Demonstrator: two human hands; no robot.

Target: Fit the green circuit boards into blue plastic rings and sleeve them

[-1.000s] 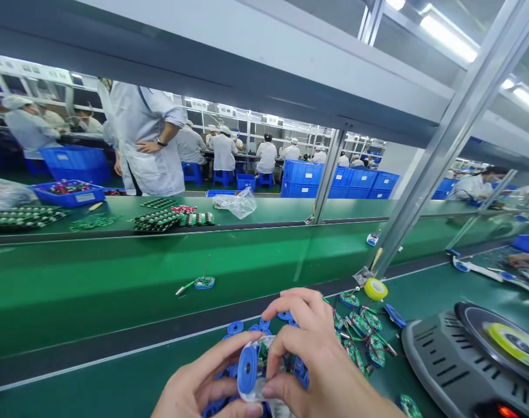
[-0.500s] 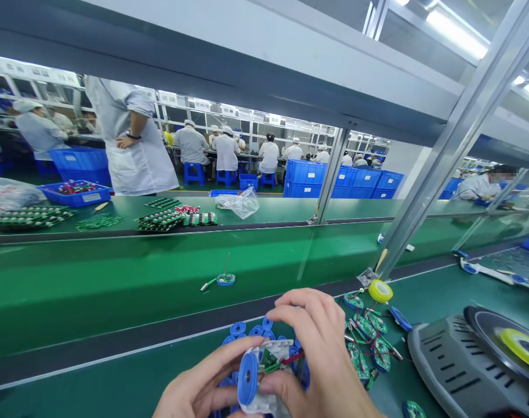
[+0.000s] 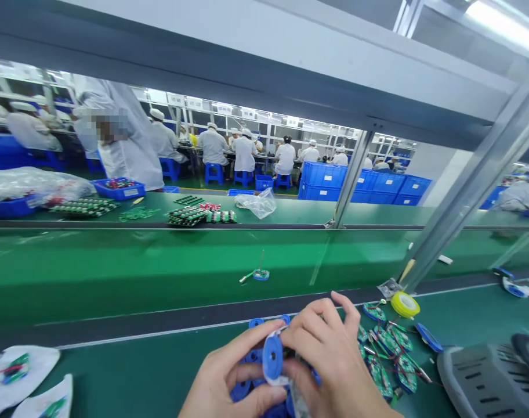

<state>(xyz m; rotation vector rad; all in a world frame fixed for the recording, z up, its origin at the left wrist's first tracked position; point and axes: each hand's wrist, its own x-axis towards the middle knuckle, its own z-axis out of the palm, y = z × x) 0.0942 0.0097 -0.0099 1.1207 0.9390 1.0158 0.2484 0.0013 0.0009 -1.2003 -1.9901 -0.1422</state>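
Note:
My left hand grips a white plastic housing with a blue oval cap on the end facing me. Fingers of my right hand are closed around the far side of the same housing, with the index or little finger raised. Most of the housing and whatever is inside it are hidden by my hands. Blue oval parts lie heaped beneath and behind my hands. Just right of my right hand, several green circuit boards with red and green wires lie in a tangle.
A yellow tape roll and a grey slotted machine sit to the right. White shells with boards lie at left. One wired board rests on the green belt. A metal post slants up at right; people work beyond.
My view has swung left, bringing the white shells into sight. The housing has turned and my right fingers have closed over its opening, covering the wires seen before.

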